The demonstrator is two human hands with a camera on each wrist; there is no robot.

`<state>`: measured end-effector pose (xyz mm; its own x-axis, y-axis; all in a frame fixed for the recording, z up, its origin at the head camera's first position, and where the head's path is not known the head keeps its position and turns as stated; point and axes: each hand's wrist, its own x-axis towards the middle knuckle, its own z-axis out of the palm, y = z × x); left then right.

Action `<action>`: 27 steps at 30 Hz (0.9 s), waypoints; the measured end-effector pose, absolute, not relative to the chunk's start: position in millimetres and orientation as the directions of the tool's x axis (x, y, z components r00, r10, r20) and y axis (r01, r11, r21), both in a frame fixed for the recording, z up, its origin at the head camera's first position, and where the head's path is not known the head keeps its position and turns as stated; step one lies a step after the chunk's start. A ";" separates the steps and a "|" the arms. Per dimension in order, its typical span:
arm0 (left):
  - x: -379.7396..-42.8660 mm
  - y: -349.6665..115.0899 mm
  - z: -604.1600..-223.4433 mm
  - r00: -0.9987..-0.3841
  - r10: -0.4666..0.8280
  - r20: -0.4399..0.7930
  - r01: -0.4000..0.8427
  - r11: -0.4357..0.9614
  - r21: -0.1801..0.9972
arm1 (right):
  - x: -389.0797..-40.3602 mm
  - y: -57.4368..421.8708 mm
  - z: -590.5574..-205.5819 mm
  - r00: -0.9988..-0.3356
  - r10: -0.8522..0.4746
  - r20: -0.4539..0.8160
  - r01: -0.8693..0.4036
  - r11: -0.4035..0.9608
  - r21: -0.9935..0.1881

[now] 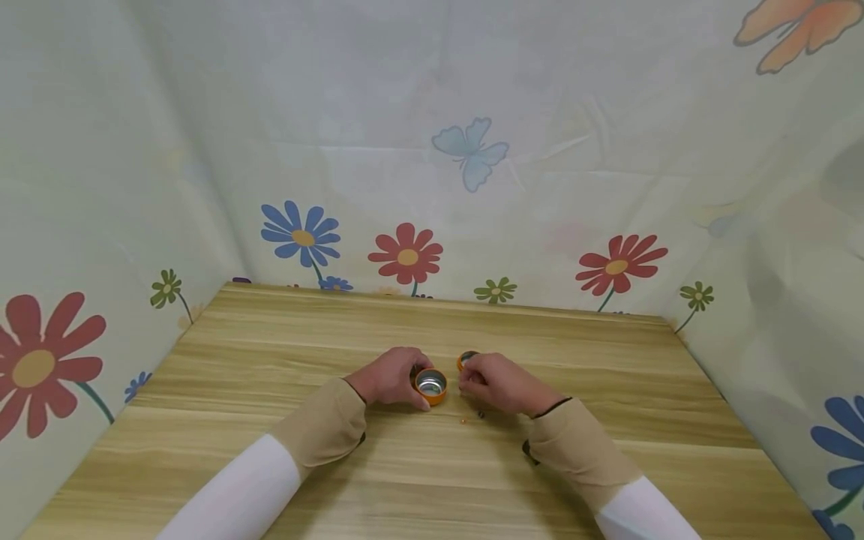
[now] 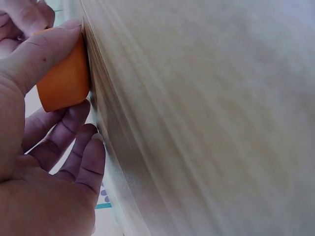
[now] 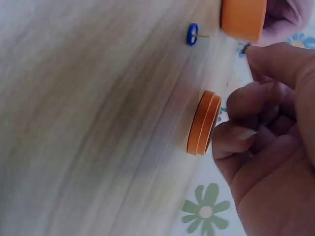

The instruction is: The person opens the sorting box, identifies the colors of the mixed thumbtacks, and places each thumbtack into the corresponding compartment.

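Observation:
My left hand (image 1: 394, 376) grips a round orange tin (image 1: 430, 386), its open mouth upward and its inside silvery. In the left wrist view the thumb lies over the orange wall (image 2: 64, 81), and fingertips support its other side. Just right of the tin, my right hand (image 1: 502, 382) has curled fingers, with a tiny dark piece (image 3: 246, 47) at its thumb tip. A shallow orange lid (image 3: 203, 123) lies beside those fingers, partly hidden by the hand in the head view. Near it on the table is a small blue ring-shaped piece (image 3: 192, 34) with a thin golden bit beside it.
A tiny orange piece (image 1: 463, 421) lies on the wood-grain table (image 1: 432, 480), in front of the right hand. Behind and at both sides, a white cloth (image 1: 378, 97) with printed flowers and butterflies encloses the table.

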<state>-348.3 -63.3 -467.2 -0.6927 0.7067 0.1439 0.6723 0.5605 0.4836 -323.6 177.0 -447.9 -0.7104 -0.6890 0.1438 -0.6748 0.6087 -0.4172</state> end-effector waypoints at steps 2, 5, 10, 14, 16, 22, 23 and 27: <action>-347.9 -62.8 -466.5 -0.697 0.704 0.137 0.667 0.566 0.485 | -323.4 179.7 -447.7 -0.740 -0.651 0.167 -0.636 0.598 -0.488; -347.1 -62.4 -465.3 -0.700 0.703 0.130 0.662 0.569 0.488 | -323.2 183.1 -447.7 -0.779 -0.598 0.190 -0.568 0.544 -0.617; -345.5 -62.2 -463.4 -0.700 0.702 0.131 0.661 0.566 0.493 | -321.5 186.6 -446.7 -0.832 -0.529 0.168 -0.394 0.349 -0.850; -344.8 -61.9 -463.2 -0.706 0.698 0.122 0.655 0.577 0.488 | -316.3 185.7 -441.7 -0.872 -0.478 0.110 -0.209 0.159 -0.965; -345.1 -61.8 -463.6 -0.709 0.696 0.113 0.652 0.586 0.481 | -314.9 185.2 -441.2 -0.884 -0.458 0.094 -0.144 0.076 -0.987; -344.3 -60.9 -462.8 -0.715 0.693 0.095 0.649 0.607 0.458 | -314.8 184.9 -444.2 -0.880 -0.459 0.126 -0.081 -0.116 -0.990; -343.7 -60.7 -462.1 -0.715 0.692 0.094 0.649 0.608 0.458 | -314.8 185.0 -444.2 -0.877 -0.461 0.134 -0.079 -0.137 -0.987; -342.1 -60.2 -460.4 -0.715 0.693 0.087 0.647 0.609 0.459 | -314.3 185.6 -443.1 -0.868 -0.469 0.162 -0.073 -0.203 -0.977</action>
